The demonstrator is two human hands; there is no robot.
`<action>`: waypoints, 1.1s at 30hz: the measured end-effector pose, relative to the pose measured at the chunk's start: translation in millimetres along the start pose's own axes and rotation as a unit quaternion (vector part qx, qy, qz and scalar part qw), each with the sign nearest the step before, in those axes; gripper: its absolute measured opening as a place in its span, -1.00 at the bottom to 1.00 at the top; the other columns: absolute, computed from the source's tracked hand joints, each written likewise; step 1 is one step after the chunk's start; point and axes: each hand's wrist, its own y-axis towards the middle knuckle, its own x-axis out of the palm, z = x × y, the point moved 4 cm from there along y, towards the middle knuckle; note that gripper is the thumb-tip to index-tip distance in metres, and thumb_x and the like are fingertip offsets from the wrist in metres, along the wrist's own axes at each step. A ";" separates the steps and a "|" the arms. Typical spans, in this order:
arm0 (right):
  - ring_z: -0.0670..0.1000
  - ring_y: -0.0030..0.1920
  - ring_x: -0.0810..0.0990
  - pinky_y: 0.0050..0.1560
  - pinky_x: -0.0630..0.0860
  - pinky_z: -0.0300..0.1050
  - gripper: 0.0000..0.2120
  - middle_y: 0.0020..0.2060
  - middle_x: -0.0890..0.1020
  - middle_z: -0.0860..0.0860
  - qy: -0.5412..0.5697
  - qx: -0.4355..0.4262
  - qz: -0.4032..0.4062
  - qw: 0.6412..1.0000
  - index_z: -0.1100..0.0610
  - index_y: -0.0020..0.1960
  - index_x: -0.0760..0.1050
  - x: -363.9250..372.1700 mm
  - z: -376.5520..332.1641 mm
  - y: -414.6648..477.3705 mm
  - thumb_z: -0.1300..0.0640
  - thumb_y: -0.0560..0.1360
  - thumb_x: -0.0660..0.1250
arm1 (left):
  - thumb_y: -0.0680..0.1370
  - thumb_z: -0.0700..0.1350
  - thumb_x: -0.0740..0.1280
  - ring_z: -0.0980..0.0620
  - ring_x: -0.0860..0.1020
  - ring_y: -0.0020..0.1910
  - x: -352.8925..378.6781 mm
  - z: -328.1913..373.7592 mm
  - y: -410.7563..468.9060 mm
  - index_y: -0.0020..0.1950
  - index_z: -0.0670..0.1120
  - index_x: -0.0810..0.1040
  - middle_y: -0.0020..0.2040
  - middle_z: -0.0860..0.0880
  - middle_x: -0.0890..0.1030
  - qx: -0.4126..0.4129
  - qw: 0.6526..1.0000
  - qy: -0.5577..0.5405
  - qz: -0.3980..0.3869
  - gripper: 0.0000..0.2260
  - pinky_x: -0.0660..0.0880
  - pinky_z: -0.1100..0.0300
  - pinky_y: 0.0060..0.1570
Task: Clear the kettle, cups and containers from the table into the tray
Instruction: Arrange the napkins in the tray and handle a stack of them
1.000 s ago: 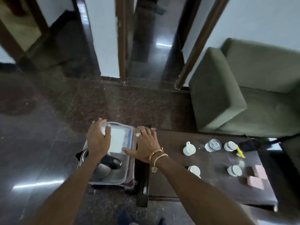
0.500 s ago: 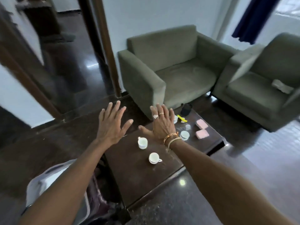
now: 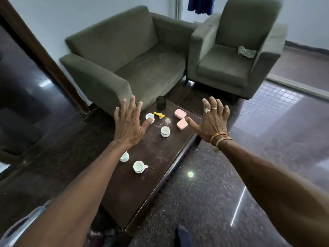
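Dark table point(image 3: 142, 189), both hands spread empty above it, left hand point(image 3: 129, 124) over cups point(image 3: 165, 131), right hand point(image 3: 212, 122) beside pink containers point(image 3: 182, 124)

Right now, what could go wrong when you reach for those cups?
The left forearm hangs right above a white cup, so lowering the arm might knock it over. Both the left hand and the right hand are spread open and hold nothing. The pink containers lie near the table's far right edge, so a clumsy grab could push one off.

Dim daylight – glare spots on polished floor point(image 3: 222, 202) – edges warped.
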 end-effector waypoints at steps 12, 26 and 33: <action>0.21 0.51 0.14 0.48 0.01 0.30 -0.06 0.50 0.23 0.14 0.028 -0.040 -0.058 0.997 0.10 0.51 0.21 25.6 -30.6 -21.5 -0.53 0.37 0.08 | 0.56 0.36 0.01 -0.19 0.11 0.57 9.8 -7.9 -24.5 0.53 -0.08 0.28 0.60 -0.11 0.15 -0.039 0.999 0.003 0.002 -0.31 0.09 -0.27 0.45; 0.21 0.44 0.23 0.44 0.08 0.24 -0.13 0.42 0.31 0.11 0.072 -0.158 -0.092 0.981 0.08 0.45 0.27 59.4 -114.8 -25.9 -0.52 0.39 0.07 | 0.61 0.30 0.06 -0.15 0.06 0.59 0.8 -79.7 -97.9 0.54 -0.05 0.24 0.62 -0.08 0.07 -0.206 0.978 0.012 -0.027 -0.38 0.01 -0.19 0.50; 0.20 0.34 0.35 0.36 0.24 0.18 -0.23 0.38 0.36 0.06 0.098 -0.243 -0.189 0.946 0.04 0.41 0.36 84.9 -171.8 -56.8 -0.49 0.43 0.11 | 0.61 0.29 0.08 -0.14 0.10 0.58 17.4 -96.0 -162.0 0.55 -0.05 0.24 0.62 -0.10 0.10 -0.315 0.947 -0.048 -0.034 -0.39 0.05 -0.15 0.49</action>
